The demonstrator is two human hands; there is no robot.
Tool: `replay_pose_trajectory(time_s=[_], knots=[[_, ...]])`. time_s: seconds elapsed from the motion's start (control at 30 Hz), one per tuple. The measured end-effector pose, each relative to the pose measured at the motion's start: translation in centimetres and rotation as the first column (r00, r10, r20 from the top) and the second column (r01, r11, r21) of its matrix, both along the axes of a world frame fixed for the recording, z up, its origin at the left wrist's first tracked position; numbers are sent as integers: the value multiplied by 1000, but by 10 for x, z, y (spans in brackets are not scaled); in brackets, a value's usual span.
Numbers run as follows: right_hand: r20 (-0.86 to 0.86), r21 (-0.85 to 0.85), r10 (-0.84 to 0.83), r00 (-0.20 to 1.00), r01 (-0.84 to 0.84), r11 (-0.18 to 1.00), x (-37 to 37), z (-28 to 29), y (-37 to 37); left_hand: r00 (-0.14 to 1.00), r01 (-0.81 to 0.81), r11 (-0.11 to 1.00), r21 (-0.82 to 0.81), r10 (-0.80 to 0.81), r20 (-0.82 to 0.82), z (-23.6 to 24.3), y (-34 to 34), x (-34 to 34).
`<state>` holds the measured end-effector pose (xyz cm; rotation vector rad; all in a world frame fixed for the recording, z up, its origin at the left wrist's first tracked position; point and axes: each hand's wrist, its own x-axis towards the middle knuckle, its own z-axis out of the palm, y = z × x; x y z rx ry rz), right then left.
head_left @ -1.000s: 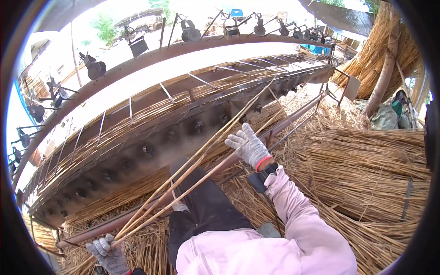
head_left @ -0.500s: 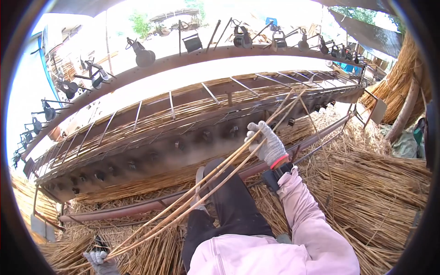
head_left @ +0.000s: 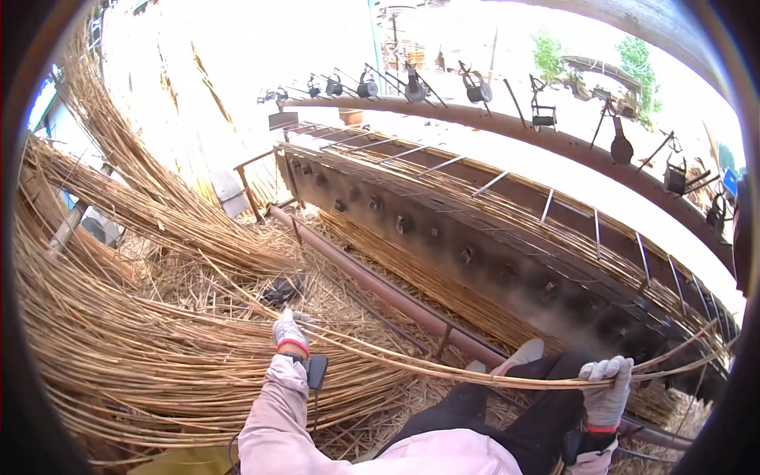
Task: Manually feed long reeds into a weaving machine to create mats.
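Faces the dark metal frame [head_left: 443, 233] beyond the fingers. Grasps long reeds [head_left: 507, 381] in the curled fingers of left hand [head_left: 292, 329] and right hand [head_left: 607, 391], strung lengthwise between them, with the right nearer the frame.

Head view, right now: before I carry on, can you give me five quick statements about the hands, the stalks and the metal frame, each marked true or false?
1. The left hand and the right hand both wear gloves. True.
2. The right hand is closed around long stalks. True.
3. The left hand is far away from the stalks. False: it is right at them.
4. Dark spool-like pieces line the curved metal beam. True.
5. The reddish rail stands upright like a post. False: it runs low, lengthwise beside the frame.
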<state>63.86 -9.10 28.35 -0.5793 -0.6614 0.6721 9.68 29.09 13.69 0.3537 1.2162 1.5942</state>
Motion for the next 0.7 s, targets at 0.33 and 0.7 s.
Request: replay_pose_trajectory(time_s=[0.33, 0.7], knots=[[-108, 186, -109, 988, 128, 974, 145, 22, -18, 845, 129, 849, 512, -364, 391, 201, -53, 171], [105, 291, -32, 994, 0, 957, 57, 57, 88, 903, 65, 814, 578, -294, 313, 272, 195, 215]])
